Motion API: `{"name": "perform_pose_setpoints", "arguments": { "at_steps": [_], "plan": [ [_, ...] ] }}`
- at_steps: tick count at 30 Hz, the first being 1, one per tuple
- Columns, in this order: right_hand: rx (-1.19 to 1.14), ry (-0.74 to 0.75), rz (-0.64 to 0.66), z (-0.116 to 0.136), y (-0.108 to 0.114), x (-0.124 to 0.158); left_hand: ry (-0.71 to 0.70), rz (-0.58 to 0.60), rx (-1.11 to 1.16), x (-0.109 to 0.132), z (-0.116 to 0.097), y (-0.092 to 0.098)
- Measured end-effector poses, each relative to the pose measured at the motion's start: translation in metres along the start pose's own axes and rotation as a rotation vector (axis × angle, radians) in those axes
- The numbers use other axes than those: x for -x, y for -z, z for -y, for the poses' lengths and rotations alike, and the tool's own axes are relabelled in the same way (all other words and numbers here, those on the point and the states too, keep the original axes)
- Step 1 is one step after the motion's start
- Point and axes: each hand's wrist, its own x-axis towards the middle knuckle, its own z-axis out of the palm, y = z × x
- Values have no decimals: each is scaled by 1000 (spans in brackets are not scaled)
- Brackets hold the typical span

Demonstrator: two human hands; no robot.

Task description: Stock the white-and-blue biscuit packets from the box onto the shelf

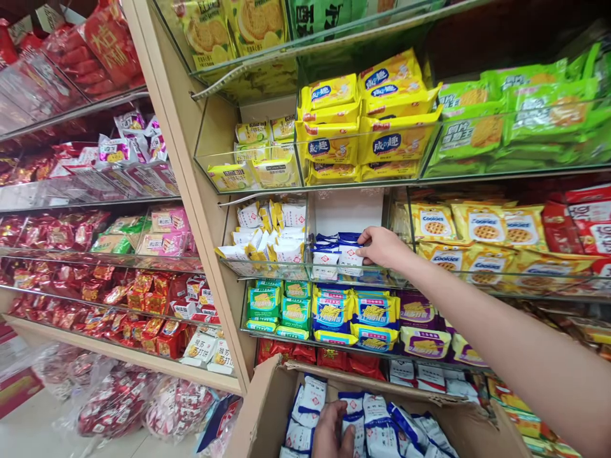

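Observation:
Reaching into a glass-fronted shelf compartment, my right hand (383,247) has its fingers closed on the edge of a small white packet with blue ends (351,259). Similar white and blue packets (326,262) stand just left of it. Below, an open cardboard box (260,407) holds many packets of the same kind (379,425). My left hand (331,431) is inside the box at the bottom of the view, among those packets, thumb and fingers apart; no packet shows clearly between them.
Yellow snack packs (386,143) fill the shelf above, and white and yellow packets (270,235) the compartment to the left. Green and blue biscuit packs (331,312) lie below. Cookie packs (482,227) are on the right. Bagged red goods (112,404) rest on the floor at the left.

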Motion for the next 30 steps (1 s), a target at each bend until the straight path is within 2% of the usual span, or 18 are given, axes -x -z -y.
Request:
{"name": "perform_pose_setpoints", "arguments": {
  "at_steps": [5, 11, 14, 16, 18, 20, 22, 23, 24, 27, 30],
  "plan": [
    [35, 43, -28, -3, 0, -1, 101, 97, -6, -2, 12, 4],
    [84, 67, -60, -5, 0, 3, 95, 10, 86, -5, 11, 2],
    [70, 99, -123, -6, 0, 0, 82, -8, 111, -5, 6, 1],
    [31, 139, -199, -4, 2, -1, 67, -38, 171, -6, -5, 1],
    [-39, 247, -375, 1, 6, 7, 64, -75, 256, -7, -24, 2],
    [-126, 475, -578, 3, 7, 31, 80, -107, 333, -9, -49, 5],
    [-184, 744, -614, 0, -3, 73, 101, -126, 404, -10, -77, 8],
    [-186, 849, -495, -5, -14, 99, 100, -126, 440, -9, -91, 10],
    [-184, 824, -397, -13, -29, 125, 87, -117, 473, -9, -103, 11],
    [-190, 511, -232, -45, -87, 193, 23, -86, 501, -5, -130, 15],
    [-344, 142, -149, -70, -133, 225, -6, -59, 353, -2, -140, 17]
  ]
}}
